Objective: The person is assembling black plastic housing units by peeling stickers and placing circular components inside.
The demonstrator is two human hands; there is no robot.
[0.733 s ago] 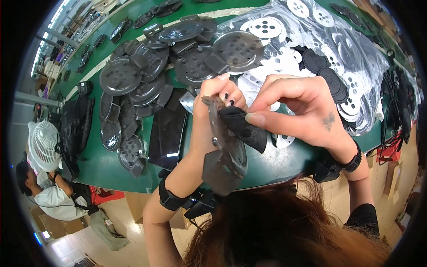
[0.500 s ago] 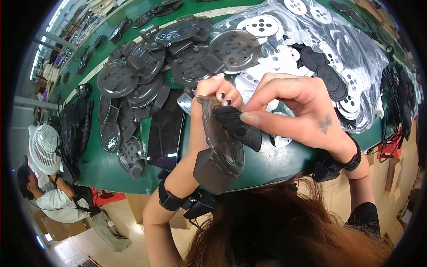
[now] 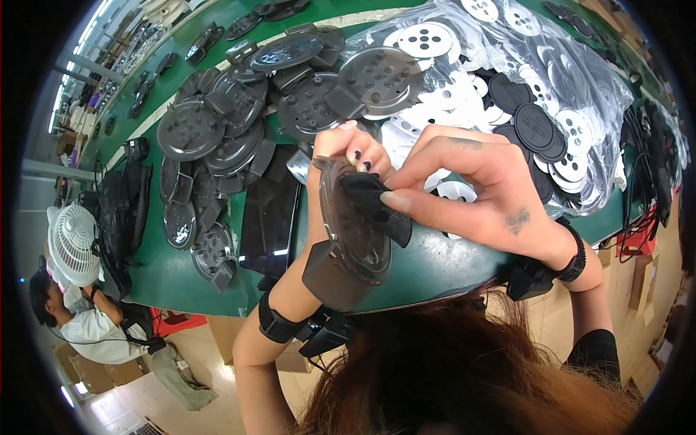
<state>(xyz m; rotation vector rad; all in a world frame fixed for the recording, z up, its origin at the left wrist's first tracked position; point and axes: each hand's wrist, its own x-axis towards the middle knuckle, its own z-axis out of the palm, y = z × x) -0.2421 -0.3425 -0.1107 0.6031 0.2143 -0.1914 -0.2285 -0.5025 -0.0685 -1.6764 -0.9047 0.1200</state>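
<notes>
My left hand [image 3: 346, 147] is closed around a smoky translucent round plastic cover [image 3: 346, 267] with a boxy tab at its lower end, tilted on edge above the table's near rim. Between the thumb and forefinger of my right hand [image 3: 482, 190] is a thin black rubber pad [image 3: 372, 205], bent and lying against the cover's face. The left fingertips meet the pad's upper edge. Whether the pad is fixed to the cover at any point is hidden.
Similar smoky covers [image 3: 192, 130] are heaped on the green table [image 3: 163, 275] to the left. Beyond my hands lie a dark phone-like slab [image 3: 268, 221], white perforated discs [image 3: 424, 41] in clear plastic and black discs [image 3: 540, 133]. A person [image 3: 94, 322] sits by a white fan [image 3: 74, 246].
Both hands, with the cover and pad, have shifted slightly left. The pad now sits closer against the cover, and less of it hangs out below the right thumb.
</notes>
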